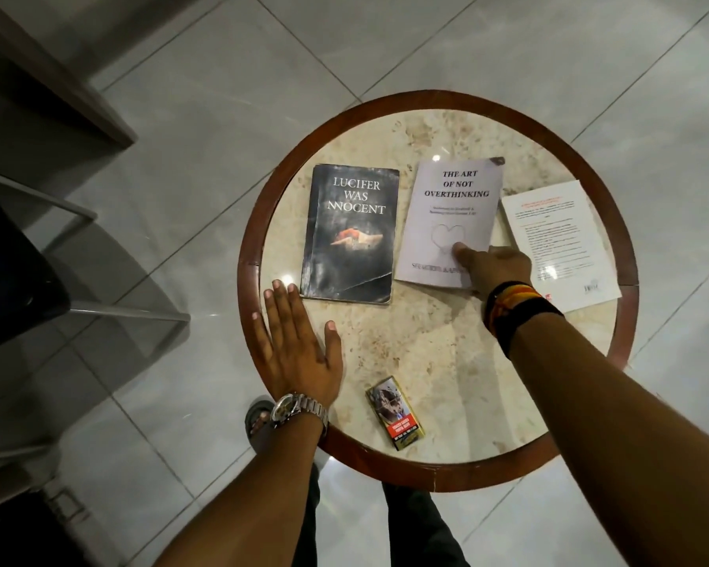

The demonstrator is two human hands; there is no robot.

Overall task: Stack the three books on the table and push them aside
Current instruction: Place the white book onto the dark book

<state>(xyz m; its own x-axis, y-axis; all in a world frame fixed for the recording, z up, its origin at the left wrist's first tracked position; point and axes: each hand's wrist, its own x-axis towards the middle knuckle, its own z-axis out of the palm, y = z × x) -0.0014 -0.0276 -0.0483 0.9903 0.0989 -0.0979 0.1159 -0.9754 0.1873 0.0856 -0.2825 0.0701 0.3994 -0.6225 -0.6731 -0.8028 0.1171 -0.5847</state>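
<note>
Three books lie flat and apart on a round marble table point(447, 341) with a wooden rim. A worn black book point(351, 233) is on the left, a pale lilac book point(451, 214) in the middle, and a white book with red text point(559, 243) on the right, back cover up. My right hand point(494, 268) holds the lilac book's lower right corner, thumb on the cover and fingers hidden under it. My left hand point(297, 345) rests flat on the table near the left rim, fingers spread, just below the black book.
A small cigarette pack point(396, 411) lies near the table's front edge. A dark chair with metal legs point(25, 280) stands on the left on the tiled floor point(181, 116). My foot in a sandal point(258, 419) shows under the table's edge.
</note>
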